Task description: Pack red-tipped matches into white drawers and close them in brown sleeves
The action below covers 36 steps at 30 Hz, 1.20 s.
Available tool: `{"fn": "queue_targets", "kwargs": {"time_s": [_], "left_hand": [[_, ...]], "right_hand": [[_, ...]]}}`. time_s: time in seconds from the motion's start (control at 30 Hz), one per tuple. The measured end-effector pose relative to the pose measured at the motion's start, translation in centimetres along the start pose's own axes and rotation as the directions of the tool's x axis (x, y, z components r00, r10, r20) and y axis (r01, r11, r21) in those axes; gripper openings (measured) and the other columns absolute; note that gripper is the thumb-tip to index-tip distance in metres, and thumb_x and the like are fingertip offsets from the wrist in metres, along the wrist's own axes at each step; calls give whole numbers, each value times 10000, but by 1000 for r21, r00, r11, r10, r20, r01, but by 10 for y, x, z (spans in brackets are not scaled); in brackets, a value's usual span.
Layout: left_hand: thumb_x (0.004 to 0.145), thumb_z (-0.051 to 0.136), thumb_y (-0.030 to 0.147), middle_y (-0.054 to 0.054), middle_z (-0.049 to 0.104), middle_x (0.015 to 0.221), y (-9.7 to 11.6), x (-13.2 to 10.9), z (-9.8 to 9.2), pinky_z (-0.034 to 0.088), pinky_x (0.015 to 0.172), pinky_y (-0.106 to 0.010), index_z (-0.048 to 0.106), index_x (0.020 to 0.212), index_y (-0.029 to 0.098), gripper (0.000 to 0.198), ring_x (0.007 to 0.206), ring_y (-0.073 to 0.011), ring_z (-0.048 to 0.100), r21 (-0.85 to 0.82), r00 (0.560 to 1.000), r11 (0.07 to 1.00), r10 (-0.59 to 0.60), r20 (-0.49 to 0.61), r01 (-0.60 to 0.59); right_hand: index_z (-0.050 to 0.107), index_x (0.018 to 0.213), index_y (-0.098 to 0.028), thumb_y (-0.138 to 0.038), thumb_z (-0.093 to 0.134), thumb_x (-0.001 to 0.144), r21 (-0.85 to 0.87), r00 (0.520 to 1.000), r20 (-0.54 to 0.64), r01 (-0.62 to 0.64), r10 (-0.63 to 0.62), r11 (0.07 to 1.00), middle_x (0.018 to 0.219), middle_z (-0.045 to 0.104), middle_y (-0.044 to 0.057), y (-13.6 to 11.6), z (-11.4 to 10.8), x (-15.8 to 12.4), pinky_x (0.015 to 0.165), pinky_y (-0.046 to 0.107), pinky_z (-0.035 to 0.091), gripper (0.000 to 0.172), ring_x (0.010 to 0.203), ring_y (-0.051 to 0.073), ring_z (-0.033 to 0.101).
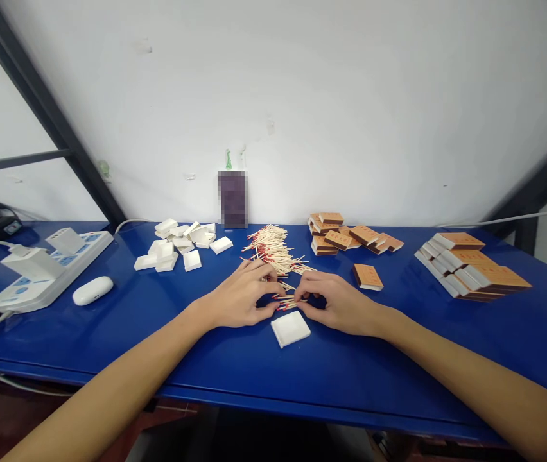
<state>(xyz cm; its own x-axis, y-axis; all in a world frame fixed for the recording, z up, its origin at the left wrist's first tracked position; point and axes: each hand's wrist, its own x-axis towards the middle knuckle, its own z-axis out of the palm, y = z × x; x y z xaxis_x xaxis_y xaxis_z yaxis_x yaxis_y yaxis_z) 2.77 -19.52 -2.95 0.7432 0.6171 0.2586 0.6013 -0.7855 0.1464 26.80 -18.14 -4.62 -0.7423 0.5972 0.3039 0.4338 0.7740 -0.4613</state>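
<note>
My left hand (244, 296) and my right hand (334, 300) meet over the middle of the blue table (206, 366). Both pinch a small bundle of red-tipped matches (287, 303) from either end. Just behind them lies a loose pile of matches (273, 250). A white inner matchbox tray (291, 328) lies flat right below the bundle, near the front edge. One orange matchbox sleeve (368, 276) lies to the right of my right hand.
Several white trays (177, 247) are heaped at back left. Orange sleeves (345, 237) are piled at back centre, a stacked row of matchboxes (470, 269) at right. A power strip with plugs (47, 266) and a white earbud case (92, 290) sit at left.
</note>
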Motion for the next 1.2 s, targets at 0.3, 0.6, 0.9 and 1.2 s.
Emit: {"fn": "queue_targets", "kwargs": {"time_s": [0.3, 0.6, 0.9, 1.2], "left_hand": [[899, 558, 255, -52, 588, 1044, -4, 0, 1, 365, 897, -375, 697, 1021, 227, 187, 995, -217, 499, -1, 999, 1000, -1, -33, 1], [910, 553, 257, -54, 587, 1064, -3, 0, -1, 360, 897, -377, 696, 1025, 229, 186, 991, -217, 503, 19, 1000, 1000, -22, -11, 22], [859, 594, 290, -58, 586, 1071, -1, 0, -2, 358, 896, -385, 700, 1021, 225, 205, 979, -224, 498, -6, 1000, 1000, -19, -12, 19], [877, 606, 343, -58, 585, 1052, -1, 0, -2, 356, 891, -380, 689, 1054, 224, 229, 973, -222, 493, -13, 1000, 1000, -21, -3, 21]], "right_hand": [[701, 916, -204, -215, 560, 917, -11, 1000, 7, -5, 5, 1000, 846, 599, 35, 0, -1, 0, 688, 277, 431, 141, 800, 166, 555], [708, 895, -203, -201, 577, 899, 12, 1000, -3, 24, -24, 1000, 840, 605, 37, -1, -1, -1, 699, 285, 450, 131, 791, 163, 559], [697, 871, -203, -176, 594, 870, 19, 999, 10, 32, -32, 999, 847, 605, 30, -2, -2, -1, 686, 271, 451, 107, 778, 153, 569], [719, 931, -215, -208, 587, 895, 11, 999, 12, 33, -33, 999, 844, 608, 33, -2, -1, -1, 687, 279, 451, 137, 770, 157, 559]]}}
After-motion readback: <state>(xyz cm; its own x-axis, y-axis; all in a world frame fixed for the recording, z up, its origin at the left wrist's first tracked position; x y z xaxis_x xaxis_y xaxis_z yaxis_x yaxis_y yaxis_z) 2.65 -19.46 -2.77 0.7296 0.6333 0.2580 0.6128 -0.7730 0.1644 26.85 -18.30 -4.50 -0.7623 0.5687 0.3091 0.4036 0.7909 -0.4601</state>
